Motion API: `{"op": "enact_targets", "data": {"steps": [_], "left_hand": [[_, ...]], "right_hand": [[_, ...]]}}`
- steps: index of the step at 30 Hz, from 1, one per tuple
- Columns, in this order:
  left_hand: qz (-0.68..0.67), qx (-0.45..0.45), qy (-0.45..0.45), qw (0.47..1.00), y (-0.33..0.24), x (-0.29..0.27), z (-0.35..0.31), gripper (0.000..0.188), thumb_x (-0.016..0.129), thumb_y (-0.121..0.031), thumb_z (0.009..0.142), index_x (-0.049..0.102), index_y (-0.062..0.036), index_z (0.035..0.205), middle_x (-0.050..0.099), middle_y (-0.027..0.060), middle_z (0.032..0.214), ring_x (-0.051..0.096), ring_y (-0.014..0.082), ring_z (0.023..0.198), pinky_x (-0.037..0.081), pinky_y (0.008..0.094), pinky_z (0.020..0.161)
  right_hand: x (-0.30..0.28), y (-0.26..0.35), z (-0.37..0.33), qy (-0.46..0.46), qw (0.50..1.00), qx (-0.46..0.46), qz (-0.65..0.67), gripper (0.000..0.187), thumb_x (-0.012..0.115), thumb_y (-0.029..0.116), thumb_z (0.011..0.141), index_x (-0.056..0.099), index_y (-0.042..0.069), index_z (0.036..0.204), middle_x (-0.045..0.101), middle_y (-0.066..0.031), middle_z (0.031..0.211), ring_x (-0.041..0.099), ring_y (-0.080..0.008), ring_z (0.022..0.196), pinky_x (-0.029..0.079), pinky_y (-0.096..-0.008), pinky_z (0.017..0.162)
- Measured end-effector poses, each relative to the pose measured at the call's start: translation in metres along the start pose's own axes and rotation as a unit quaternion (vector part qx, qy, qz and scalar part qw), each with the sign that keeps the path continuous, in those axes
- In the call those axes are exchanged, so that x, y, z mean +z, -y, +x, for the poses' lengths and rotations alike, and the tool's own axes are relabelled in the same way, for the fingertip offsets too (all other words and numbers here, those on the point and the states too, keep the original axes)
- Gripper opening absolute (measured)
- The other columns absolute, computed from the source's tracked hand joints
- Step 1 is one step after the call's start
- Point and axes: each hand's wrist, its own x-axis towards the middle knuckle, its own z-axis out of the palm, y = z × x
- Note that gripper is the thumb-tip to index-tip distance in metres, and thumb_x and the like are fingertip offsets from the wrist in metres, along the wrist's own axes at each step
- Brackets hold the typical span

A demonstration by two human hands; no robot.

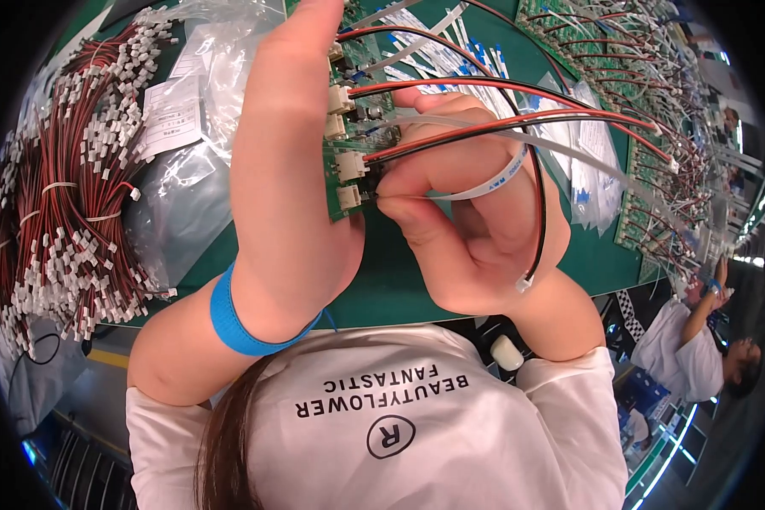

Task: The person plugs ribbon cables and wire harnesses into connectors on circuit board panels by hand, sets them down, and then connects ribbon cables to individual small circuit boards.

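Observation:
My left hand (pixel 285 127) is closed on a narrow green circuit board (pixel 335 183), which stands tilted along the palm; its fingertips run out of view at the top. White sockets (pixel 349 166) line the board, and red-and-black wires (pixel 467 82) lead away from some of them to the right. My right hand (pixel 476 161) pinches a white flat ribbon cable (pixel 495 182) between thumb and forefinger at the board's lower end. Those fingertips cover the cable's end, so whether it sits in a connector cannot be seen. A loose red-and-black wire hangs over the right hand.
Bundled red-and-black wires (pixel 55 183) with white plugs lie at the left, beside clear plastic bags (pixel 183 200). More flat cables (pixel 476 51) lie on the green mat (pixel 387 285) behind my hands. Wired boards (pixel 599 59) fill the right side. A co-worker (pixel 684 348) is at far right.

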Motion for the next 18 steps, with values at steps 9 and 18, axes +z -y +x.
{"op": "enact_targets", "data": {"steps": [9,18], "left_hand": [[0.129,0.009,-0.006,0.992,-0.008,-0.002,0.002,0.065,0.063,0.004,0.073,0.031,0.0085,0.129,0.046,0.0148,0.118,0.051,0.0207,0.103,0.042,0.0303,0.088],[-0.435,-0.180,-0.202,0.859,-0.011,0.019,0.001,0.057,0.058,0.004,0.077,0.033,0.0074,0.129,0.048,0.0153,0.116,0.051,0.0203,0.102,0.044,0.0298,0.087]], "right_hand": [[0.001,-0.001,0.002,-0.007,0.999,-0.016,-0.034,0.019,0.064,-0.009,0.066,0.057,0.002,0.080,0.058,-0.0076,0.074,0.056,-0.0208,0.069,0.041,-0.0430,0.088],[0.007,-0.002,0.003,-0.058,0.997,-0.035,-0.027,0.024,0.068,-0.007,0.053,0.062,0.000,0.075,0.059,-0.0093,0.074,0.055,-0.0257,0.070,0.041,-0.0313,0.067]]}}
